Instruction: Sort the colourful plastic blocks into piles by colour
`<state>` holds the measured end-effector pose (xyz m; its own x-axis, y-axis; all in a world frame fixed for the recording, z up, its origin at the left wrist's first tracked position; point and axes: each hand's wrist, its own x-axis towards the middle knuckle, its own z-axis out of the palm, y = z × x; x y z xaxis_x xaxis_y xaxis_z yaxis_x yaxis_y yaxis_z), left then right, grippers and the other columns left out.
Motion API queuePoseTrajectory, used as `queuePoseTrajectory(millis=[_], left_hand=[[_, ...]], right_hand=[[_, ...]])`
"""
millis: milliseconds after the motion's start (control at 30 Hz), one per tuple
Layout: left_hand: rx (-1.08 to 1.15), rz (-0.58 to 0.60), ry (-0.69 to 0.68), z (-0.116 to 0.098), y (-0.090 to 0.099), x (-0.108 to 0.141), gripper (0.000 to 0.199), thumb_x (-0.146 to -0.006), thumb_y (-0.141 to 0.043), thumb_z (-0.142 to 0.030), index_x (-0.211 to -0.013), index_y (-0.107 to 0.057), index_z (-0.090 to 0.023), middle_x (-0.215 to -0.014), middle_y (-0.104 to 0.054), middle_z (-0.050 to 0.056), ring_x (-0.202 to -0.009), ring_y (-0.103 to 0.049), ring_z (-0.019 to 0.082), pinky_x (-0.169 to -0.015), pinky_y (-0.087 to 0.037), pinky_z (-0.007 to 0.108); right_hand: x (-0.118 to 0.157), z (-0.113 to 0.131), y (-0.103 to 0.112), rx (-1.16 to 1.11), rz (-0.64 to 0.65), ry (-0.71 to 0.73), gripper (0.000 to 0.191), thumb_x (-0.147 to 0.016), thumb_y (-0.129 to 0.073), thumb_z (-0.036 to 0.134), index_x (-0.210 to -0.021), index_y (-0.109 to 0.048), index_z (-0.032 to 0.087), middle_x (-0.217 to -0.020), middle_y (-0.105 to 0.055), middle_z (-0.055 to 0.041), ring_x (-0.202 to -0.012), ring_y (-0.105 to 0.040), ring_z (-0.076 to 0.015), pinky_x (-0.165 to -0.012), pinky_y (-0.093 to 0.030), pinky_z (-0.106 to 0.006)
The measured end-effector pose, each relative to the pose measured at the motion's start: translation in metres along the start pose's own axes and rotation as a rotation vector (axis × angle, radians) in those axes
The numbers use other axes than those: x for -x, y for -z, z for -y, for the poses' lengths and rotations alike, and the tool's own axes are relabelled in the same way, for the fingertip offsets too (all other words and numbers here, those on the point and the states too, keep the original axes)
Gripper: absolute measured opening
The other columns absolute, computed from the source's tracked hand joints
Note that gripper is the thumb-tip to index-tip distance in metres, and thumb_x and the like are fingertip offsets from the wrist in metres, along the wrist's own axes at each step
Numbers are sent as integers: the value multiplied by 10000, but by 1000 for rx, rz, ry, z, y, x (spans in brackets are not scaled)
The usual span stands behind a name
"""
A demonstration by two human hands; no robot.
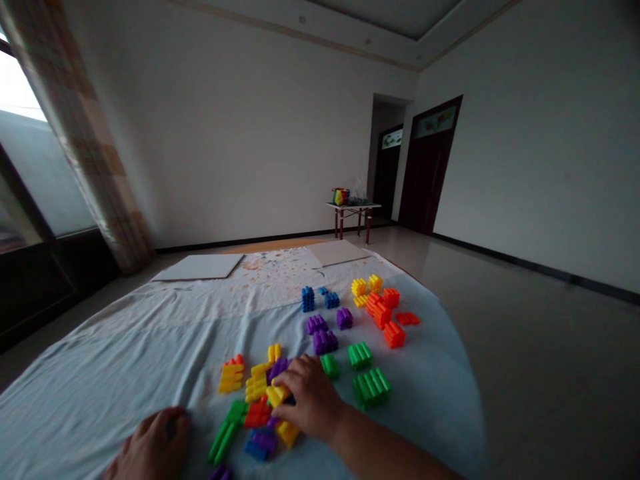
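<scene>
My right hand (313, 397) pinches a yellow block (277, 395) between thumb and fingers, over a mixed pile. Around it lie a red block (257, 413), more yellow blocks (257, 388), a blue block (260, 443) and a long green block (223, 433). My left hand (155, 443) rests on the cloth at the lower left, its fingers bent and close together; nothing shows in it. Beyond my right hand are sorted groups: green blocks (371, 388), purple blocks (325, 342), blue blocks (307, 299), orange blocks (383, 315) and yellow blocks (359, 287).
A pale cloth (125, 353) covers the table. Two flat boards, one on the left (200, 267) and one on the right (337, 253), lie at its far edge. Across the room a small table (354, 206) holds a colourful item and a clear bag.
</scene>
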<state>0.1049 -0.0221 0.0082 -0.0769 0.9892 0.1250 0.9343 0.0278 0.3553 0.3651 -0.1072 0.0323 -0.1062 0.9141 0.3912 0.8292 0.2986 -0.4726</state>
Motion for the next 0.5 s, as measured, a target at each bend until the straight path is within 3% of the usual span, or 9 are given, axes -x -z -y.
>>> queuePoseTrajectory(millis=[133, 267, 400, 500], left_hand=[[-28, 0, 0, -9, 5, 6, 523, -841, -180, -440, -1045, -617, -238, -1203, -569, 90, -1129, -478, 298, -909, -352, 470], [-16, -10, 4, -12, 6, 9, 503, -849, -182, -423, -1036, -611, -241, -1204, -564, 85, -1125, -474, 291, -923, -340, 468], [-13, 0, 17, -13, 8, 11, 483, -847, -202, -411, -1031, -613, -237, -1212, -562, 82, -1126, -471, 294, -930, -335, 469], [-15, -1, 13, -10, 7, 9, 485, -843, -208, -427, -1024, -621, -248, -1199, -571, 75, -1124, -480, 292, -935, -340, 465]], right_hand=[[2, 4, 5, -38, 34, 3, 379, -683, -745, 394, -1012, -648, 232, -999, -622, -35, -994, -531, -212, -885, -385, -350], [-2, 3, 21, -86, 64, 64, 386, -711, -699, 236, -1091, -634, 224, -1074, -626, -41, -1040, -527, -203, -929, -374, -337], [-12, 0, 25, -67, 179, 158, 469, -722, -658, 210, -1186, -595, 238, -1197, -609, -42, -1108, -502, -227, -961, -362, -372], [-20, 0, 21, 10, 277, 194, 422, -742, -628, 209, -1163, -611, 250, -1177, -630, -42, -1092, -516, -246, -950, -365, -419]])
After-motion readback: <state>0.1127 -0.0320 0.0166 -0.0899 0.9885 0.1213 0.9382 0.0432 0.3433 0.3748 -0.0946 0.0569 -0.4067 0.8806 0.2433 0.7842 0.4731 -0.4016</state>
